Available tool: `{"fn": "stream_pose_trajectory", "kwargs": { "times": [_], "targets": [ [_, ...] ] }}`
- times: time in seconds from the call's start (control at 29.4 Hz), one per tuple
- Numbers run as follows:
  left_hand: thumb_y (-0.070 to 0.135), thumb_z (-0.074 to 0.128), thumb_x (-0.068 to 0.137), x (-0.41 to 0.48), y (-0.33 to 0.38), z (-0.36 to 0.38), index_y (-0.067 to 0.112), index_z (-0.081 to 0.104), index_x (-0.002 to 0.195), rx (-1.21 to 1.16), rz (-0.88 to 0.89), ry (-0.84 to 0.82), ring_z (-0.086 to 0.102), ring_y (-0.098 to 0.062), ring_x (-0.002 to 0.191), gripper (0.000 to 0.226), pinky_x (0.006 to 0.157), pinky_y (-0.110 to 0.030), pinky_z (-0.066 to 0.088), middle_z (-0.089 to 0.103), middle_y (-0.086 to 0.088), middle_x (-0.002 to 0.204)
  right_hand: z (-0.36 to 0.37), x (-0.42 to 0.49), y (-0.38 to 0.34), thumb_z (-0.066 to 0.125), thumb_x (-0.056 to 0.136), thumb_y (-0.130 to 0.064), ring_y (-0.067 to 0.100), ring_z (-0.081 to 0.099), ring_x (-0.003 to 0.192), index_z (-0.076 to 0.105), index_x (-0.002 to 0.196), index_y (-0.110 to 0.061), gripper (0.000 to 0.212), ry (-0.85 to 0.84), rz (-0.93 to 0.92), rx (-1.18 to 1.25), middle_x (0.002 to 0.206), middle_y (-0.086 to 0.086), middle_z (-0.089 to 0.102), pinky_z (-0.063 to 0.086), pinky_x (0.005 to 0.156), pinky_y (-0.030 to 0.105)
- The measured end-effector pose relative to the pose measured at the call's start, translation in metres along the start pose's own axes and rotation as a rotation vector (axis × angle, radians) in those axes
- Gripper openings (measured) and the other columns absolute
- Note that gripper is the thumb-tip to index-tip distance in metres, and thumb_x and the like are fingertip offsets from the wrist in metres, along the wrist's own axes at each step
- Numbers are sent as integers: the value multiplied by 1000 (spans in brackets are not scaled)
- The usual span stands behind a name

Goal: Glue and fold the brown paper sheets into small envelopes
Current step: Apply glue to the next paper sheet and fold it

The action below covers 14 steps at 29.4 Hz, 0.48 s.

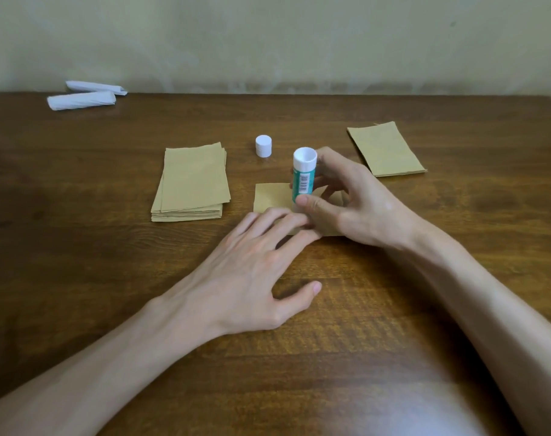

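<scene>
Judging from the pose, called for light, even strokes along the edge, with small brown paper sheet point(272, 196) kept pinned. Pressed sheet to worktop point(110, 247) under straight left fingers point(277, 215); gripped teal-and-white plastic glue stick point(303, 177) in curled right fingers point(308, 203), lower end down just beyond left fingertips.

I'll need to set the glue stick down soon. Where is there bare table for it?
Bare table lies between the cap and the right-hand pile, behind the cap along the far edge, and left of the sheet stack. The middle is crowded: the left hand presses the sheet while the right hand holds the glue stick on it.
</scene>
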<state>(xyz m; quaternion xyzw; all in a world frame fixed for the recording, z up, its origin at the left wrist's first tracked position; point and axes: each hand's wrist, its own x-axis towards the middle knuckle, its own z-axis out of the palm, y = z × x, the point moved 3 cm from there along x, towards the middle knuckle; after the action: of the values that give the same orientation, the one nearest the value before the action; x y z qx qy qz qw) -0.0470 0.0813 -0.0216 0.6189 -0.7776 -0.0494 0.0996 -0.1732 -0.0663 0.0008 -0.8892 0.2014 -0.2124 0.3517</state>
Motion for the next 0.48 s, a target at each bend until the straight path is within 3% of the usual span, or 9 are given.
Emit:
{"fn": "stream_pose_trajectory", "kwargs": {
  "times": [0.1, 0.37, 0.48],
  "targets": [
    [66, 39, 100, 0, 0, 1, 29, 40, 157, -2, 1, 7, 24, -12, 150, 68, 122, -41, 30, 33, 10, 159, 2, 0, 0, 75, 96, -35, 17, 69, 104, 64, 115, -14, 31, 102, -20, -30, 108, -6, 71, 58, 84, 45],
    [64, 42, 100, -1, 0, 2, 27, 44, 154, 16, 3, 24, 26, -12, 148, 65, 120, -36, 29, 36, 10, 157, -3, 2, 3, 69, 98, -13, 11, 70, 103, 65, 115, -16, 18, 22, 5, -111, 106, -11, 74, 56, 94, 44],
    [64, 42, 100, -1, 0, 2, 28, 43, 154, 11, 1, 20, 26, -12, 148, 66, 120, -36, 29, 35, 10, 157, -5, 1, 1, 77, 95, -26, 8, 69, 97, 67, 107, -16, 19, 87, -13, -151, 100, -10, 74, 57, 87, 35]
  ]
}}
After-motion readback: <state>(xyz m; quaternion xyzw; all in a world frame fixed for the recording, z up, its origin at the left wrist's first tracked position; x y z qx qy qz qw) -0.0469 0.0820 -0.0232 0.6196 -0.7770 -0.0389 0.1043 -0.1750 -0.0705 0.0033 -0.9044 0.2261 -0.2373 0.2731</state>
